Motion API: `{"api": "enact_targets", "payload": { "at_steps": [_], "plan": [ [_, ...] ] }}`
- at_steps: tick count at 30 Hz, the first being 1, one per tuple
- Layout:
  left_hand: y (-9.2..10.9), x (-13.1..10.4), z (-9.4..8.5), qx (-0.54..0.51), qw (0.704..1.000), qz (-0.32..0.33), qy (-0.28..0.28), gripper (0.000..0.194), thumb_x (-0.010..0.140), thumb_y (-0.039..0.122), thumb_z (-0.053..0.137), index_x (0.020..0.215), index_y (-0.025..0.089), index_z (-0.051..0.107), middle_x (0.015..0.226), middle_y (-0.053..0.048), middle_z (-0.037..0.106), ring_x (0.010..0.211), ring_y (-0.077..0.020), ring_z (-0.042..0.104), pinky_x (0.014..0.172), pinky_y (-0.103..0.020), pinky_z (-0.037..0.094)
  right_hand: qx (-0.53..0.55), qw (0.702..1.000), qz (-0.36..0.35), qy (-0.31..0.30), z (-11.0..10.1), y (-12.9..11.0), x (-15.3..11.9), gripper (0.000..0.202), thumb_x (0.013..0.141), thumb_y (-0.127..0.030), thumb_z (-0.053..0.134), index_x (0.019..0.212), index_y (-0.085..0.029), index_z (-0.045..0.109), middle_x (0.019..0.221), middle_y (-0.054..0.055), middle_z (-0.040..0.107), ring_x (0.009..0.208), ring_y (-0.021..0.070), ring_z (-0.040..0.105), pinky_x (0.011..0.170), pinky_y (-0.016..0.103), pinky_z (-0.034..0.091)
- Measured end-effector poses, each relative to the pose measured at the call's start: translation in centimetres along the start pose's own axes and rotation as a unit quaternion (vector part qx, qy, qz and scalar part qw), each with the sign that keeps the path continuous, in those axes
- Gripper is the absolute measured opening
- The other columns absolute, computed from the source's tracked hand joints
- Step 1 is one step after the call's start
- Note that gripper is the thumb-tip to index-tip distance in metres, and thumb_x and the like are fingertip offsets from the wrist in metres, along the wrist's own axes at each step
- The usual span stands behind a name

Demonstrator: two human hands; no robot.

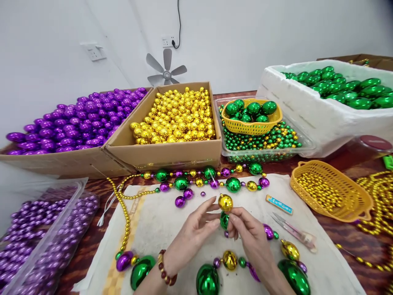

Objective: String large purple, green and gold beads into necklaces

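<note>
The gold bead (225, 202) is held above the cloth's (153, 231) middle, a green bead (224, 220) directly below. The left hand's (198, 227) fingers are spread around both; the right hand's (250, 231) grip is drawn together, but what is pinched cannot be told. Strung beads (229, 260) are laid near the cloth's near and far edges. Loose purple beads (179, 201) are left unstrung; a filled carton (166, 155) is noted toward the desk's (336, 229) far edge.
</note>
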State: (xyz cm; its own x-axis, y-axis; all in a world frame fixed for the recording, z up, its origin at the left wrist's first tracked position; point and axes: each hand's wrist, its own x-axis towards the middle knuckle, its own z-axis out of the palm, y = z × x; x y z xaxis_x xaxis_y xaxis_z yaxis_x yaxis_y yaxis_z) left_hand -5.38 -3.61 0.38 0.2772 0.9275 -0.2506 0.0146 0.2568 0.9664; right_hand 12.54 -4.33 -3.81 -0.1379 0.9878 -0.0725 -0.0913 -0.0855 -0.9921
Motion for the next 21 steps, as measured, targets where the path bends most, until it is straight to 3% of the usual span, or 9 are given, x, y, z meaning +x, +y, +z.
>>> {"api": "enact_targets", "payload": {
  "at_steps": [2,6,9,13,15,18,21],
  "plan": [
    [-0.6,0.0,-1.8,0.115,0.991,0.017,0.072,0.039,0.089,0.035,0.057,0.126,0.026,0.058,0.124,-0.008,0.062,0.108,-0.0233,0.060,0.095,-0.038,0.046,0.042,0.999,0.019,0.012,-0.8,-0.3,0.0,0.019,0.096,-0.035,0.049,0.092,-0.019,0.059,0.067,-0.002,0.056,0.060,0.0111,0.054,0.056,0.022,0.043],
    [-0.4,1.0,-6.2,0.311,0.914,0.084,0.246,0.026,0.091,0.036,0.052,0.106,0.022,0.067,0.109,-0.007,0.068,0.099,-0.0226,0.061,0.087,-0.036,0.046,0.095,0.995,0.039,-0.005,-1.4,-0.3,-0.1,0.020,0.095,-0.035,0.051,0.106,-0.020,0.057,0.074,0.000,0.060,0.064,0.0131,0.057,0.054,0.023,0.043],
    [-0.4,2.0,-7.6,0.391,0.880,0.106,0.249,0.025,0.092,0.034,0.050,0.106,0.022,0.066,0.104,-0.006,0.068,0.093,-0.0221,0.061,0.082,-0.036,0.046,0.115,0.992,0.045,-0.024,-1.0,0.1,0.0,0.023,0.093,-0.035,0.054,0.109,-0.019,0.058,0.079,0.003,0.063,0.068,0.0156,0.061,0.054,0.024,0.044],
    [-0.6,3.2,-6.3,0.494,0.838,0.157,0.172,0.022,0.093,0.027,0.047,0.103,0.021,0.066,0.096,-0.006,0.067,0.093,-0.0237,0.059,0.082,-0.038,0.045,0.128,0.991,0.049,-0.013,-0.7,0.6,0.3,0.022,0.090,-0.037,0.059,0.092,-0.016,0.062,0.079,0.007,0.068,0.069,0.0170,0.064,0.056,0.024,0.045],
    [0.1,4.0,-5.2,0.488,0.840,0.182,0.153,0.023,0.094,0.025,0.046,0.106,0.021,0.064,0.096,-0.006,0.066,0.092,-0.0220,0.060,0.080,-0.036,0.046,0.133,0.990,0.055,0.001,-0.8,0.9,0.4,0.024,0.089,-0.038,0.060,0.086,-0.015,0.063,0.077,0.007,0.070,0.066,0.0169,0.065,0.054,0.024,0.045],
    [2.7,6.0,-3.2,0.463,0.840,0.245,0.144,0.023,0.095,0.024,0.044,0.110,0.021,0.061,0.096,-0.005,0.065,0.088,-0.0187,0.060,0.077,-0.032,0.048,0.143,0.988,0.055,0.027,-1.0,1.2,0.4,0.026,0.088,-0.040,0.061,0.085,-0.014,0.064,0.074,0.007,0.070,0.060,0.0158,0.064,0.052,0.023,0.044],
    [6.7,9.6,-0.7,0.513,0.785,0.328,0.110,0.024,0.095,0.019,0.043,0.113,0.018,0.060,0.103,-0.008,0.063,0.096,-0.0193,0.058,0.085,-0.033,0.047,0.168,0.983,0.037,0.065,-0.9,1.6,0.1,0.025,0.087,-0.040,0.063,0.086,-0.015,0.064,0.072,0.007,0.070,0.059,0.0151,0.064,0.051,0.022,0.045]
  ]
}}
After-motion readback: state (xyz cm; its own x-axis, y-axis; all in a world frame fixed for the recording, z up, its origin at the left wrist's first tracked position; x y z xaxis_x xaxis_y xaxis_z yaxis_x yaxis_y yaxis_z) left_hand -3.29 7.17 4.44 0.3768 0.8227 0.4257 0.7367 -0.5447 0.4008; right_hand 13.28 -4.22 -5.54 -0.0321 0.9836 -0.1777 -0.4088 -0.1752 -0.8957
